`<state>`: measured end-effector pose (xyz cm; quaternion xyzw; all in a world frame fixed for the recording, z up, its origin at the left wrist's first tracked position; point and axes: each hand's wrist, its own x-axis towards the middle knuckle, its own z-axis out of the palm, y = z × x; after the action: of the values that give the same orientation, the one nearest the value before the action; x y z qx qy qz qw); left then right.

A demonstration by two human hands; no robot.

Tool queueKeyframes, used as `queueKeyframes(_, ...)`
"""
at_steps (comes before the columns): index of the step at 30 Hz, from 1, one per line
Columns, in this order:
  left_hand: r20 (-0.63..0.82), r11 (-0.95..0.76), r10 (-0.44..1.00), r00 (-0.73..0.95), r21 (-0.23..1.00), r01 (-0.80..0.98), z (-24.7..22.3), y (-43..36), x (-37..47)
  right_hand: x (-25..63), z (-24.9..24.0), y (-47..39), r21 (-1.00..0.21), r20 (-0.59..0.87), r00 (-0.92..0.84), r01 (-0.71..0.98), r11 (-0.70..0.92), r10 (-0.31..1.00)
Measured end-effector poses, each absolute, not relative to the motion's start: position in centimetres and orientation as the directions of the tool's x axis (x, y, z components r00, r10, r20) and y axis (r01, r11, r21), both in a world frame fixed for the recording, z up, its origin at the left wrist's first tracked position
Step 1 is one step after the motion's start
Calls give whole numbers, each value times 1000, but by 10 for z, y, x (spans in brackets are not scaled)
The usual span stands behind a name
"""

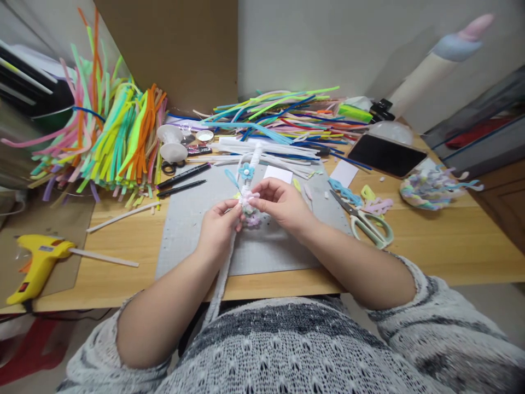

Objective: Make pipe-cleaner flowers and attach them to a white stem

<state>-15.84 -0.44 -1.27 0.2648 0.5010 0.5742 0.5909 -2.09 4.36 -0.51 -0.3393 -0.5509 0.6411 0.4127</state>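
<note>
Over the grey cutting mat [188, 241], both hands pinch a pipe-cleaner flower craft. Its white wrapped stem [256, 155] bears a blue flower [246, 172] with a white bead centre, a pale pink flower [248, 198] and a lilac flower [252, 220]. My left hand [219, 227] grips it from the left, thumb and fingertips closed by the pink flower. From the right, my right hand [285, 203] has thumb and index finger closed on the pink flower's edge. A white cord-like strip [221, 282] hangs from the left hand over the table edge. Fingertips partly hide the lower blooms.
A yellow glue gun [43, 260] lies left, near bundled pipe cleaners [123, 142]. Green-handled scissors [365, 219] rest partly on the mat's right edge. Behind are black markers [184, 176], loose pipe cleaners [283, 109] and a phone [388, 154]. Braided pastel pieces [429, 189] sit far right.
</note>
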Motion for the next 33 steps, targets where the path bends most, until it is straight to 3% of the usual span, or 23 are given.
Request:
queueKeyframes(13,-300,204,946,-126,847,-490,-14,-7,-154,-27,-14,45,-979,181,-348,23,202,920)
queueKeyframes(23,-307,215,943,-128,856,-469,-13,-8,-154,-23,-11,48,-981,193,-262,-34,191,945)
queueKeyframes(33,-311,222,942,-126,859,-462,-13,-7,-150,-25,-16,44,-948,253,-308,109,298,917)
